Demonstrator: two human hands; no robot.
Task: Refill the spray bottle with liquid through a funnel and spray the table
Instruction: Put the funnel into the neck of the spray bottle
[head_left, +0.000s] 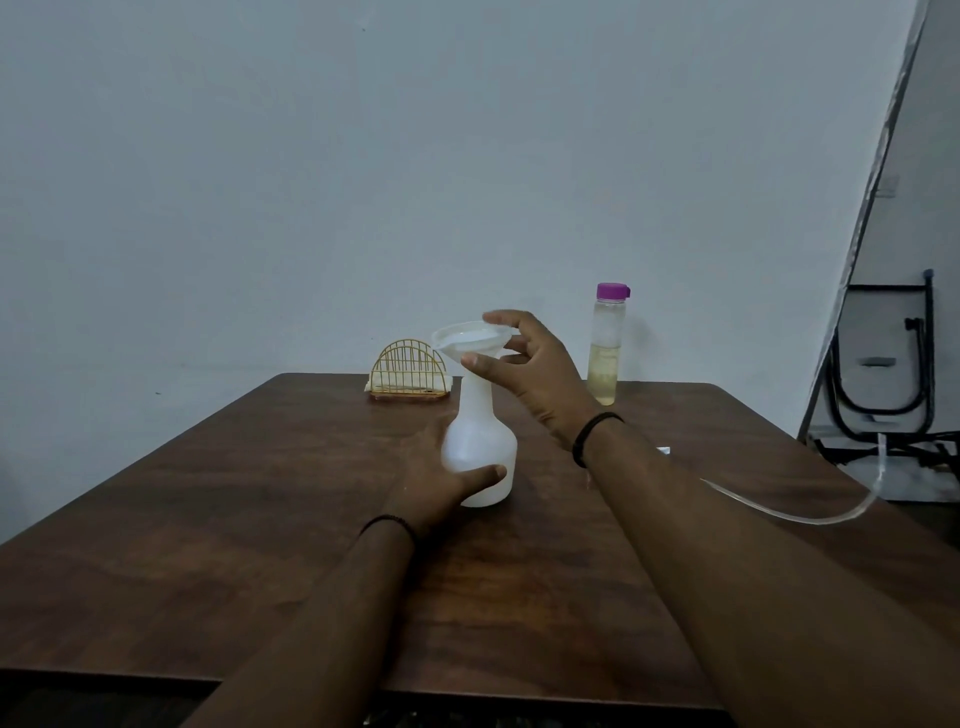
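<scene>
A white spray bottle (480, 441) without its spray head stands upright in the middle of the brown table (208, 519). A white funnel (465, 340) sits in its neck. My left hand (441, 473) wraps around the bottle's base from the left. My right hand (530, 369) is at the funnel's right rim, fingers spread, thumb and fingertips touching or almost touching it. A clear bottle with a purple cap (607, 345), about half full of pale yellow liquid, stands at the table's far right edge. A clear tube (800, 512), likely the spray head's, lies to the right behind my forearm.
A gold wire napkin holder (409, 371) stands at the table's far edge, left of the funnel. A black folded metal frame (883, 374) leans by the wall at the right, beyond the table.
</scene>
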